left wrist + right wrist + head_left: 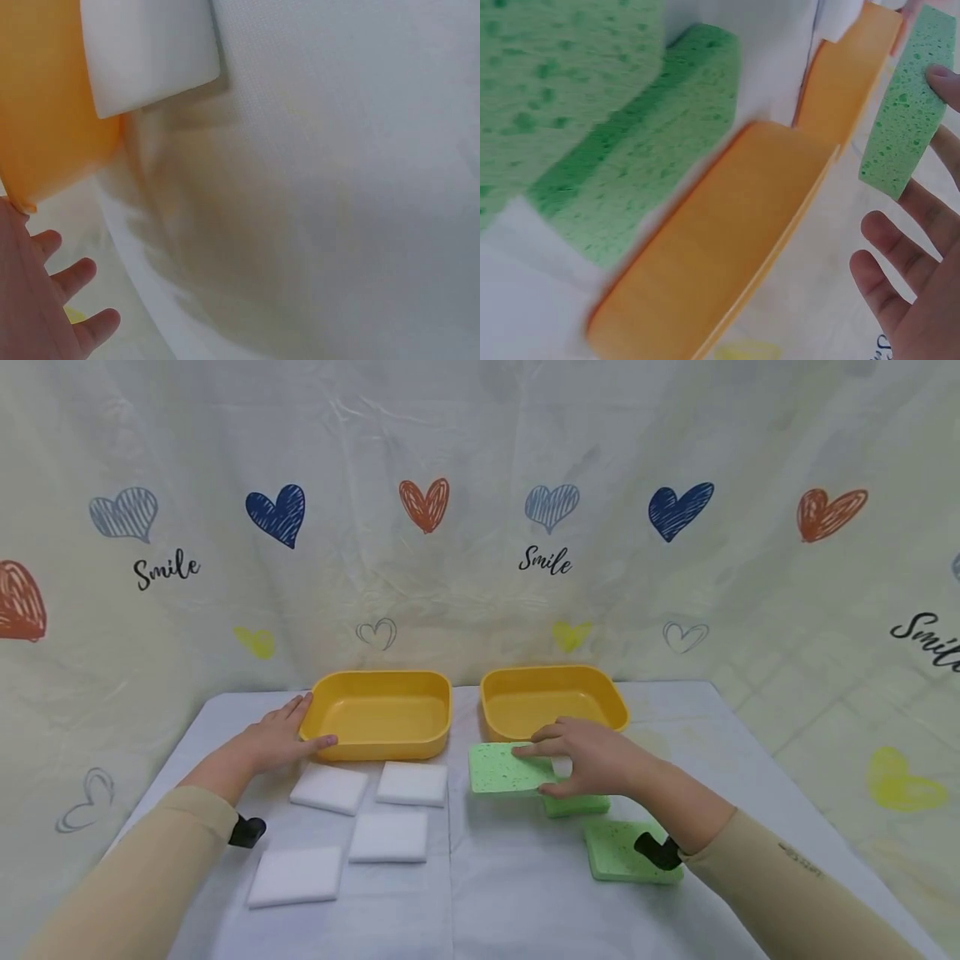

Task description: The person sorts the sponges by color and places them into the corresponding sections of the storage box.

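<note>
Between thumb and fingers my right hand [592, 757] pinches a green sponge [504, 768] by its right side, lifted in front of the right yellow tray [555, 670]. In the right wrist view the held sponge [907, 105] shows its speckled edge, with two lower fingers off it. Two more green sponges lie on the table, one [576, 806] just below the hand and another [626, 852] under the wrist. My left hand [273, 739] rests at the left end of the left yellow tray [382, 750], fingers straight along its rim and thumb at its front.
Several white sponge pads lie in front of the left tray, the nearest pad [295, 875] at lower left. Both trays stand at the back of the white-covered table [510, 902]. Behind them hangs a curtain [480, 435] printed with hearts.
</note>
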Motion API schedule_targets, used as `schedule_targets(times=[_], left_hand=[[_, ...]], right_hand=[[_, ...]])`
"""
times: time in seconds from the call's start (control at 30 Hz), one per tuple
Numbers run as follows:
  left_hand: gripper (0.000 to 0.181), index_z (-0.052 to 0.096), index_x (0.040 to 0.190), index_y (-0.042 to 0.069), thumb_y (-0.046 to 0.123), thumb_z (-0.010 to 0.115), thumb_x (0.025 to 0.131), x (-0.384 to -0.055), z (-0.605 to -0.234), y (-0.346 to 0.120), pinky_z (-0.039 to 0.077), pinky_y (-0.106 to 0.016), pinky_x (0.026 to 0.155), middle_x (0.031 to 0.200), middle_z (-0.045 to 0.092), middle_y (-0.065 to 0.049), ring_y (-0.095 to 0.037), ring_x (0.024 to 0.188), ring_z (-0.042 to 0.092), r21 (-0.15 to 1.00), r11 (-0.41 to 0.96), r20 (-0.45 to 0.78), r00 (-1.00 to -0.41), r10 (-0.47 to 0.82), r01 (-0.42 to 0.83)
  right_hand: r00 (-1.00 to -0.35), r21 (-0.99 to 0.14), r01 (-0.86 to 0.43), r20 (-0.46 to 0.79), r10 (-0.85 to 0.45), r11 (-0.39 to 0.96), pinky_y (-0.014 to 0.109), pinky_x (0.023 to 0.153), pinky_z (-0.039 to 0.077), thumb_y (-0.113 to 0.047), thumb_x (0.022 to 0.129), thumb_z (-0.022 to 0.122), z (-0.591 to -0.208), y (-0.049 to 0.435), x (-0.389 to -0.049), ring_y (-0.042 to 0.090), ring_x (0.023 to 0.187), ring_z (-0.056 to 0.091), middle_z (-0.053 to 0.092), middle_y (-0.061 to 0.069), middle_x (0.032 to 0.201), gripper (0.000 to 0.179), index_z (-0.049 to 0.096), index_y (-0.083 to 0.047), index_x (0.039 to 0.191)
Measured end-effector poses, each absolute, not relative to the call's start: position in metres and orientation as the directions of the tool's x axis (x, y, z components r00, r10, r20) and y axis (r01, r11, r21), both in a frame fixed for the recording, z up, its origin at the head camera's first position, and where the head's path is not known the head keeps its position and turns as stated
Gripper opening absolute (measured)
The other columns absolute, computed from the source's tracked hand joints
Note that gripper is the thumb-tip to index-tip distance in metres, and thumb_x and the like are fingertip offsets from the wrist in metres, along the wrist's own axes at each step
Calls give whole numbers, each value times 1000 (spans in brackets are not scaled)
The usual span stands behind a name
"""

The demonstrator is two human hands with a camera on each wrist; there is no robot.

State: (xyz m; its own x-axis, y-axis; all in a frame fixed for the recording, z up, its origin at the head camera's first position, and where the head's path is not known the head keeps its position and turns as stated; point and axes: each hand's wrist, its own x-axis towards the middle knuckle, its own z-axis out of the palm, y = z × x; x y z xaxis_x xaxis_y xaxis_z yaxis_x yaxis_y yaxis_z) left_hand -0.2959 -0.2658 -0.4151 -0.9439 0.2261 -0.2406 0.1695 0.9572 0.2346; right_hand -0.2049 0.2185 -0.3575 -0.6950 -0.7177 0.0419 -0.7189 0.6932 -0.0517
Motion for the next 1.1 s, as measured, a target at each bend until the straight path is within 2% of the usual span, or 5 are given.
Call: schedule_targets(times=[0.47, 0.63, 0.8, 1.1], left_hand=[[117, 1, 156, -5, 79, 45, 86, -292, -410, -266, 14, -70, 112, 161, 5, -29, -54, 143, 11, 265, 945, -209, -945, 251, 192], [118, -1, 156, -5, 79, 45, 87, -292, -411, -265, 13, -70, 112, 161, 4, -29, -55, 143, 10, 295, 934, -201, -942, 267, 202], [118, -2, 156, -4, 80, 43, 87, -295, -412, -265, 13, -71, 111, 161, 3, -29, -55, 143, 10, 284, 938, -208, -942, 262, 198], [115, -3, 157, -2, 80, 40, 88, -299, -417, -266, 14, -71, 111, 161, 3, -29, -54, 143, 10, 291, 944, -218, -950, 225, 157]], right_hand=[[-759, -176, -639, -10, -651, 749, 43, 101, 47, -45, 85, 75, -343, 176, -251, 21, 123, 54, 59, -1, 135, 56, 59, -37, 138], [-771, -246, -611, -30, -636, 752, 41, 101, 46, -43, 86, 75, -343, 158, -273, 20, 121, 55, 60, 0, 134, 55, 60, -35, 138], [-781, -232, -591, -73, -620, 772, 40, 97, 48, -46, 87, 73, -345, 136, -292, 23, 119, 55, 57, 1, 139, 56, 57, -38, 139], [-774, -207, -595, -112, -623, 777, 40, 105, 43, -47, 88, 71, -351, 94, -317, 21, 125, 53, 58, 1, 137, 55, 56, -37, 141]])
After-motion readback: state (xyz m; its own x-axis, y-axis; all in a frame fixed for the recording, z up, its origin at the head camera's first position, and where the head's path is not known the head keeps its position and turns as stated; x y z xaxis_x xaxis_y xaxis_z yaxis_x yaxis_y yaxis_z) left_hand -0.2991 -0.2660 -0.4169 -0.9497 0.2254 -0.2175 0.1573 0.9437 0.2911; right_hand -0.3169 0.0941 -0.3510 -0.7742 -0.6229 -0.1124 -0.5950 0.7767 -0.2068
